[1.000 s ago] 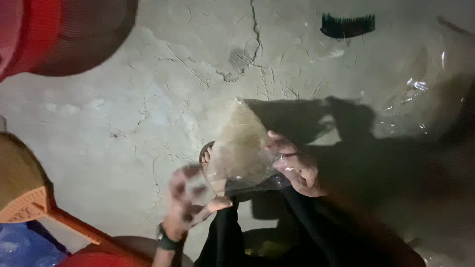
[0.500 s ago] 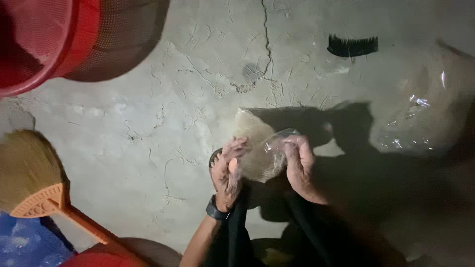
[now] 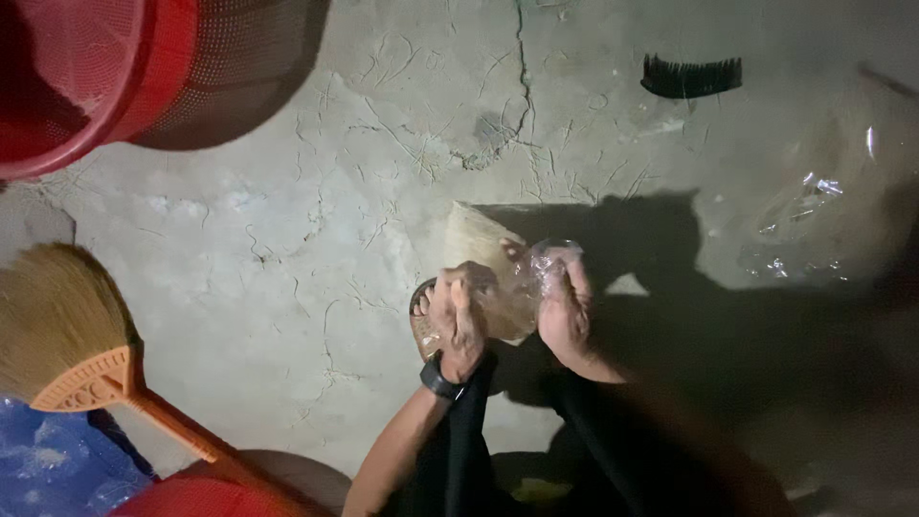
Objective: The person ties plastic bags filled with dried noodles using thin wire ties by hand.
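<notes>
Both hands meet over a cracked concrete floor [image 3: 287, 258]. My left hand [image 3: 457, 321], with a black watch on the wrist, grips the near side of a clear plastic bag [image 3: 488, 268] filled with something pale and fibrous. My right hand [image 3: 565, 311] pinches the crumpled top of the same bag at its right side. The bag is held just above my feet; a sandal shows under the left hand.
A red mesh basket [image 3: 115, 67] stands at the top left. A broom with an orange handle [image 3: 86, 369] lies at the left, above blue plastic [image 3: 48, 469]. A black comb [image 3: 691, 77] lies at the top right, with a large clear plastic bag [image 3: 823, 201] at the right.
My left hand has come up from below onto the bag, and both hands have closed in on it. The view has shifted, bringing the broom and basket further in.
</notes>
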